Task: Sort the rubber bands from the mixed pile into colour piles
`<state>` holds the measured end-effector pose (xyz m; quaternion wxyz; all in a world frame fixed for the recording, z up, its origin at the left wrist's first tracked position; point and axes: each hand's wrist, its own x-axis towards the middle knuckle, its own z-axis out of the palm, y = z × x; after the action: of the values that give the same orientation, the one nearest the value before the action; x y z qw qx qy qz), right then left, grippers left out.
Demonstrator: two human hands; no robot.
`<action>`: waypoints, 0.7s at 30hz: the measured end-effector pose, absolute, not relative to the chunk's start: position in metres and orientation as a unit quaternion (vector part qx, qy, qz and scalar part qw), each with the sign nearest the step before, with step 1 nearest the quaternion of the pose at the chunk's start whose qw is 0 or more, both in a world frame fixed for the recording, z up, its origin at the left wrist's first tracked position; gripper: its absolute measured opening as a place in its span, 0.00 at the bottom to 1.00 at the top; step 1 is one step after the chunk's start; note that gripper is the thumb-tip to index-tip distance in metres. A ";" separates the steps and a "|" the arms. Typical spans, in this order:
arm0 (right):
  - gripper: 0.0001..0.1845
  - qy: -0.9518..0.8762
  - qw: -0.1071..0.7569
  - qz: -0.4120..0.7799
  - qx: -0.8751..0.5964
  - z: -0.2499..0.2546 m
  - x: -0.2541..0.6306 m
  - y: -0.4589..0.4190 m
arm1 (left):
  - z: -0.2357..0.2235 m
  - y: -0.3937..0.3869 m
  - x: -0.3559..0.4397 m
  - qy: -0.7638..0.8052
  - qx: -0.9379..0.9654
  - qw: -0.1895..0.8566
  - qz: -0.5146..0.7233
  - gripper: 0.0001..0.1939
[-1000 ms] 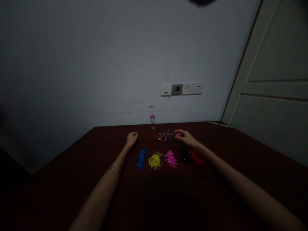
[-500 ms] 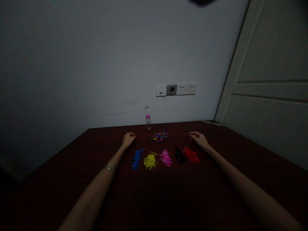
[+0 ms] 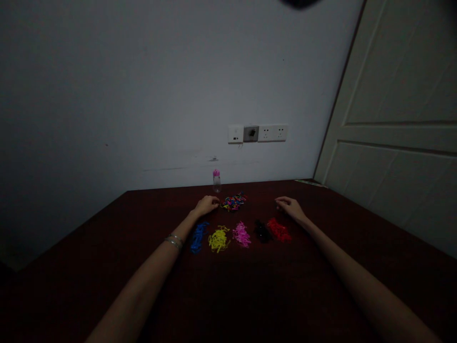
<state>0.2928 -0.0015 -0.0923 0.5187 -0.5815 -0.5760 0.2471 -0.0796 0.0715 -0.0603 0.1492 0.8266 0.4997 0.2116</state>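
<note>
My left hand [image 3: 207,205] has its fingers bent and drawn together at the left edge of a mixed pile of coloured rubber bands [image 3: 233,202]. Whatever may be between those fingertips is too small to make out. On the right, my right hand [image 3: 290,208] rests on the table with loosely bent fingers, slightly apart and holding nothing visible. Nearer to me lies a row of sorted piles: blue bands [image 3: 198,237], yellow bands [image 3: 219,239], pink bands [image 3: 242,235], black bands [image 3: 263,232] and red bands [image 3: 279,230]. The red pile is closest to my right hand.
A small clear bottle [image 3: 217,183] with a pink top stands behind the mixed pile, near the wall. The dark red table [image 3: 228,295] meets a wall bearing sockets [image 3: 257,133]. A pale panelled door [image 3: 396,143] is at the right.
My left hand has moved right, from beside the mixed pile to its left edge. My right hand stays in about the same place. The whole view has shifted slightly.
</note>
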 end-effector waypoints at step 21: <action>0.19 -0.581 0.526 0.254 -0.567 -0.097 0.293 0.002 | -0.061 0.072 -0.071 0.530 0.808 0.105 0.234 0.08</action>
<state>0.2933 0.0018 -0.0967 0.5255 -0.5671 -0.5812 0.2538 -0.0714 0.0720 -0.0606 0.1054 0.8082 0.5302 0.2337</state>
